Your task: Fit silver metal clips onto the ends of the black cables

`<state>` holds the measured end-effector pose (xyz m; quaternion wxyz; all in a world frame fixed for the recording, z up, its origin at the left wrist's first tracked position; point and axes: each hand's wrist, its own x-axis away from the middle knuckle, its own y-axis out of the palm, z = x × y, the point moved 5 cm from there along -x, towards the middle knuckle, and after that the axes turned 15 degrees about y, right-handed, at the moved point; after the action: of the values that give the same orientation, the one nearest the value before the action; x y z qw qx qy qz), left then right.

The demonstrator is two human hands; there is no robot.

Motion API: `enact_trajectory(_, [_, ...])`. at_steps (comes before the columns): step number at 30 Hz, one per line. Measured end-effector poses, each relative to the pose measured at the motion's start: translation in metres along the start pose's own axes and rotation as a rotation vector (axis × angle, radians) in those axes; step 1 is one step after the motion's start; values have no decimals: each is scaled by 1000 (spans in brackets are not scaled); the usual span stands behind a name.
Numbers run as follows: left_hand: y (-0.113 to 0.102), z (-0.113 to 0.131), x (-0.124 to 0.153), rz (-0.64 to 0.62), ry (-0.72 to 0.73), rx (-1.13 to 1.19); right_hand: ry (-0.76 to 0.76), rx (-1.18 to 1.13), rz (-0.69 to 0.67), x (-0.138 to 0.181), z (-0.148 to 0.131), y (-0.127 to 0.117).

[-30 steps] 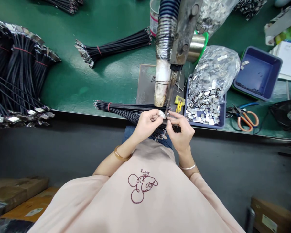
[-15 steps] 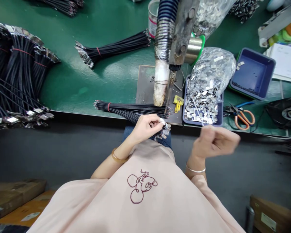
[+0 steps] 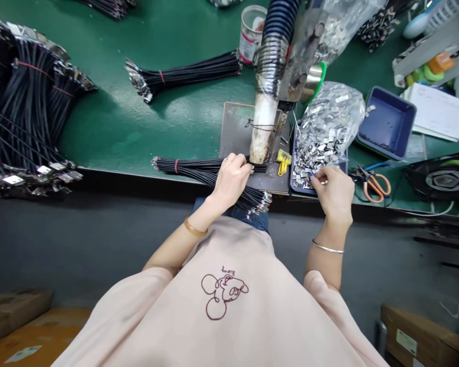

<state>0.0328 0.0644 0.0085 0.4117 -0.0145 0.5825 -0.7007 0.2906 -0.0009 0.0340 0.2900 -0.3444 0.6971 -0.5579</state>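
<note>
My left hand (image 3: 232, 181) rests on a bundle of thin black cables (image 3: 199, 168) at the bench's near edge, its fingers curled over the strands beside the white post (image 3: 262, 127) of the bench tool. The cable ends with metal tips (image 3: 260, 200) hang over the edge toward my lap. My right hand (image 3: 332, 189) reaches into the blue tray (image 3: 347, 159) of small silver metal clips (image 3: 309, 168), fingertips pinched among the pieces; what they hold is too small to name.
A clear bag of clips (image 3: 329, 122) lies over the tray. An empty blue tray (image 3: 386, 122) stands to the right, orange-handled scissors (image 3: 375, 184) near it. More cable bundles (image 3: 183, 75) lie on the green bench (image 3: 110, 127), a large pile (image 3: 19, 112) at left. Cardboard boxes (image 3: 416, 336) sit on the floor.
My hands were together at the tool tip. The right hand swung right and now reaches into the clip tray. The left hand moved up onto the cable bundle.
</note>
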Motion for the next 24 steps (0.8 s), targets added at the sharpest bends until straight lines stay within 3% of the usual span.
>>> enact_trajectory(6, [0,-3,-1,86,-2,31,-11,263,-37,-2,-15,-2])
enact_trajectory(10, [-10,5,8,168,57,164,-5,221,14,-1,-8,1])
enact_trajectory(13, [-15,11,15,204,86,106,-17,12,108,5,-1,-2])
enact_trajectory(18, [-10,14,21,141,147,44,49,-655,276,35,4,-22])
enact_trajectory(21, [-4,16,18,103,224,143,33,-961,175,54,-13,-24])
enact_trajectory(24, [-4,20,13,115,245,265,-52,-1077,30,69,-37,-15])
